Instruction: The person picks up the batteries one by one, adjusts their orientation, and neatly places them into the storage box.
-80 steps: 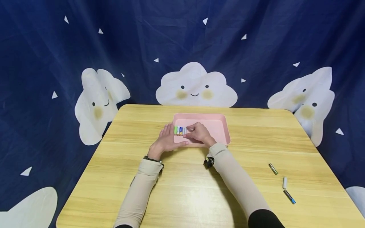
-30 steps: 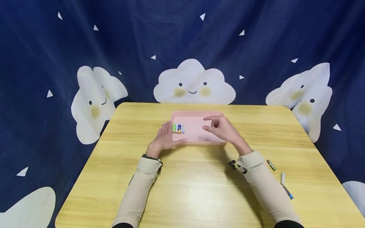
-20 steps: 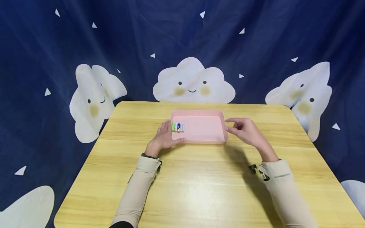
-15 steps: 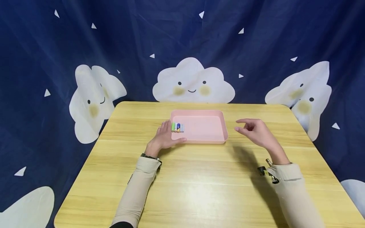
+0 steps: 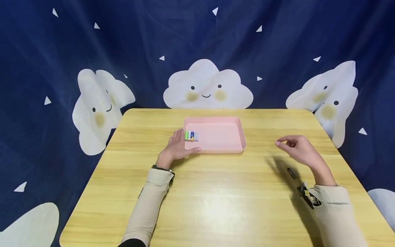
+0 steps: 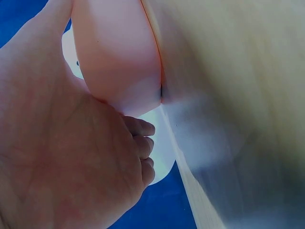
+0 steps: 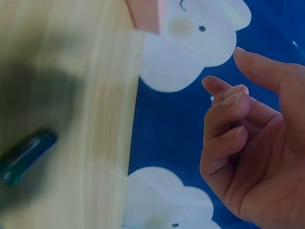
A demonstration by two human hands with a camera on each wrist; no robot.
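A row of several batteries [image 5: 191, 136], green, white, blue and pale grey, lies side by side at the left end of the pink tray [image 5: 220, 151]. My left hand [image 5: 176, 145] rests against the tray's left side with straight fingers, its thumb along the front rim. To the right of the tray, my right hand [image 5: 297, 148] hangs above the table, fingers loosely bent and holding nothing; thumb and forefinger stand apart in the right wrist view. Below it on the table lies a dark battery [image 5: 291, 173], which looks dark green in the right wrist view.
The wooden table [image 5: 216, 199] reaches back to a dark blue curtain [image 5: 185, 31] with white clouds. A device is strapped to the right wrist [image 5: 308, 199]. My right forearm covers part of the table's right side.
My right hand has left the batteries in the tray and moved right over the table, near the dark battery. My left hand has stayed at the tray. The head view has shifted slightly.
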